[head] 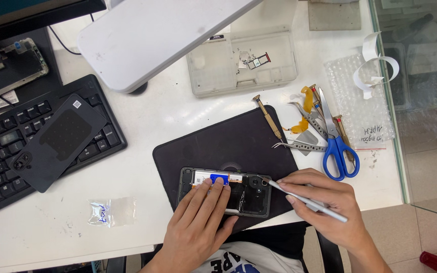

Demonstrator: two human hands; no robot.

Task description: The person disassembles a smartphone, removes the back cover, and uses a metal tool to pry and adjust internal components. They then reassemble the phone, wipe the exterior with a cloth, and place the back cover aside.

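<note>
Head view: left hand [198, 222] fingers flat, pinning opened phone [224, 191] on mat [218, 141]; right hand [327, 202] pinching screwdriver [304, 200], tip at phone's camera corner; advise upright tool, light pressure.

Your left hand [201, 217] is lying palm down, fingers extended forward and close together, fingertips [217, 183] pressing flat. The wrist is running straight back toward your torso. Your right hand [324, 202] is coming in from the lower right, fingers curled in a pen-style pinch, thumb and index finger closing together, knuckles facing up. Both forearms are bare and angling inward toward each other.
</note>
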